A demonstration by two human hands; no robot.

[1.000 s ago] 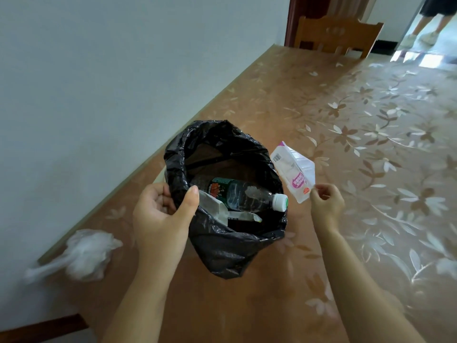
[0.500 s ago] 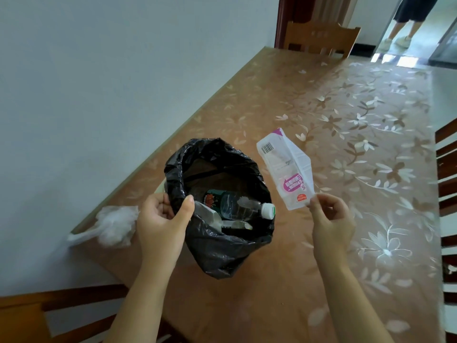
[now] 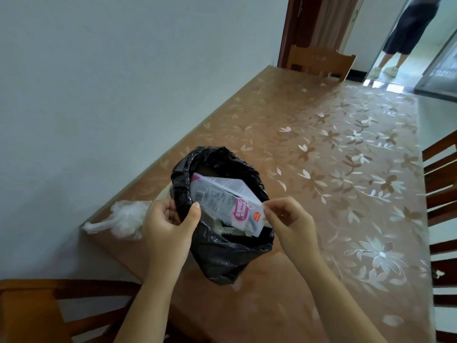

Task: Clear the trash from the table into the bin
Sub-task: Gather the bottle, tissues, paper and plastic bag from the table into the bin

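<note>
While your left hand (image 3: 164,225) grips the near rim of the black trash bag (image 3: 222,253), with the thumb inside and the fingers curled outside, the bag's mouth stands open on the table (image 3: 321,169). Your right hand (image 3: 288,220) pinches one corner of a clear plastic wrapper (image 3: 222,198) between the thumb and fingertips. The wrapper has a pink label and a small orange dot near the corner you hold. It lies tilted across the open mouth of the bag, with its far end down inside and its near end by the right side of the rim. Under it you can see a bit of other trash in the bag, but it is too hidden to name.

A crumpled white plastic bag (image 3: 123,219) sits on the table corner near the wall, just to the left of your left hand. The table has a brown cloth with white flowers. A wooden chair (image 3: 319,61) stands at the far end, and more chairs stand at the right edge and the near left. Someone's legs (image 3: 395,45) show in the doorway far off.
</note>
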